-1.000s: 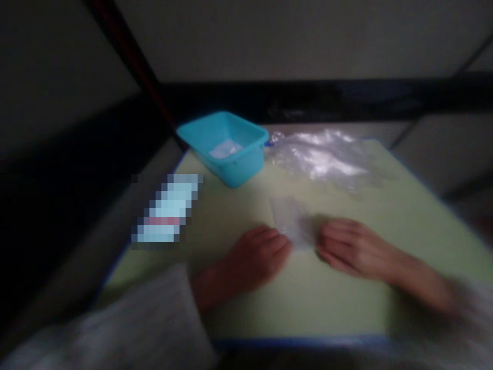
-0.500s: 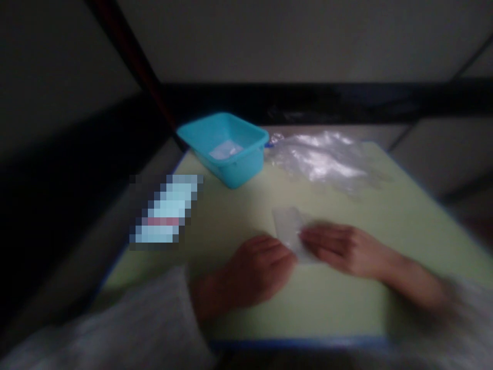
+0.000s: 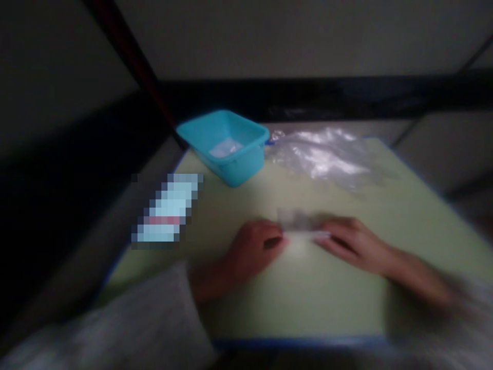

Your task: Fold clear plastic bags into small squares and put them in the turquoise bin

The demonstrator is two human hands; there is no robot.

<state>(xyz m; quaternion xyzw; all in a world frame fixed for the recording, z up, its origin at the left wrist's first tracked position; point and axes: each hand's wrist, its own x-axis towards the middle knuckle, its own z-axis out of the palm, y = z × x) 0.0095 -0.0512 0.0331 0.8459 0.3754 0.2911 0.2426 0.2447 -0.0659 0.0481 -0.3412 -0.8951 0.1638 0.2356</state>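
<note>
A small clear plastic bag, blurred, spans the space between my hands over the middle of the table. My left hand pinches its left side between thumb and fingers. At its right side, my right hand is closed in the same kind of pinch. The near edge of the bag shows as a pale straight line running between the fingertips. Whatever the bag may contain cannot be made out.
A turquoise plastic basket with a few whitish packets inside stands at the back left. Beside it lies a heap of clear plastic bags. A pixelated, bright phone-like screen is at the left edge of the pale green table.
Earlier the bag lay flatter with its lower edge nearer me. Now both hands pinch its sides, and its near edge has come up and away from me. My left hand has shifted slightly forward.
</note>
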